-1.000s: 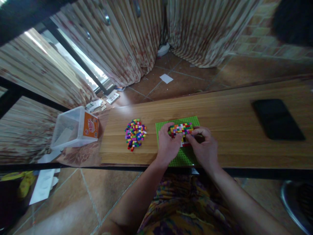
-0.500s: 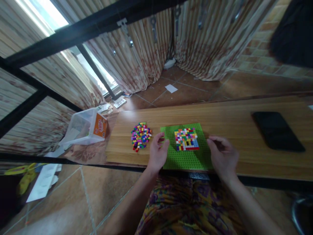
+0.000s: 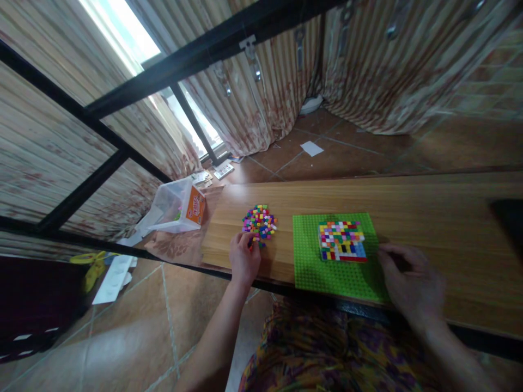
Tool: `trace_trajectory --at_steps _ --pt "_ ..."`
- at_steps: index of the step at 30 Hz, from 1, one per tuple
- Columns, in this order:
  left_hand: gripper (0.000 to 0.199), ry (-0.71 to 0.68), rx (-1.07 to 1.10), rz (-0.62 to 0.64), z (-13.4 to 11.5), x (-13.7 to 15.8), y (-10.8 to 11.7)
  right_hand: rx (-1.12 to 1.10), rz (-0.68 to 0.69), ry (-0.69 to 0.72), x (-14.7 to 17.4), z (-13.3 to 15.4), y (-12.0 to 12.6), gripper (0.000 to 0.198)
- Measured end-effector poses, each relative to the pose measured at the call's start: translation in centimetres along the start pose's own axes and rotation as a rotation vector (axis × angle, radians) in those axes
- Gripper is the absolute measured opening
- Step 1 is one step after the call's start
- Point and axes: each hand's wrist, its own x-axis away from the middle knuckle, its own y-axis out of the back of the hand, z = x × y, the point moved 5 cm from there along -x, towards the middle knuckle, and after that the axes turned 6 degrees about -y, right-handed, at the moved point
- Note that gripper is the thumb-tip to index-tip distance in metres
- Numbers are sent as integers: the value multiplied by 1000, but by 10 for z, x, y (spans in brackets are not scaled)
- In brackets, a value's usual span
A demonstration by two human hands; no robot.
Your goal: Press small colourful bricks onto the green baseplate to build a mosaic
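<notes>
My left hand [image 3: 245, 261] is at the near edge of a loose pile of small colourful toy bricks [image 3: 263, 219]. Its fingers are curled in toward the thumb among the nearest bricks; anything between the tips is too small to make out. To the right lies a green studded baseplate [image 3: 310, 272], carrying a block of multicoloured bricks [image 3: 342, 239] set in rows, with a red strip along its near side. Beside the plate's right edge is my right hand [image 3: 414, 283], thumb and forefinger pressed together. What that pinch holds, if anything, is hidden.
The wooden table [image 3: 425, 207] has a dark flat object [image 3: 509, 223] at its right end. A clear plastic bin [image 3: 174, 204] with an orange label stands left of the table. Black metal bars [image 3: 212, 60] cross the upper view, before curtains.
My left hand has moved left, from the baseplate's edge to the brick pile, and its fingers have curled in. My right hand stays beside the plate. The view has shifted left.
</notes>
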Motion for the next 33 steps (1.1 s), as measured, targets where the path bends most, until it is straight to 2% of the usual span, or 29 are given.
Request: trace_trajectory --at_steps 4,8,11,17,22,28,33 --pt "14 -127 -108 20 -11 -8 -10 27 6 -21 0 -1 0 27" --pt "22 -246 -160 85 -29 -12 -22 22 5 -2 0 -1 -1 26" --pt "25 -260 -207 121 -35 -15 -30 28 -7 21 0 -1 -2 24" --pt "17 -256 -238 154 -36 -20 -36 32 -11 23 0 1 -3 23" --pt "12 -239 -12 139 -49 -20 -32 1 -12 38 1 4 -3 19" --pt "16 -256 383 234 -96 -1 -31 -2 -3 54 1 5 -5 17" --pt "18 -282 560 307 -129 14 -35 -26 -3 75 2 6 -6 16"
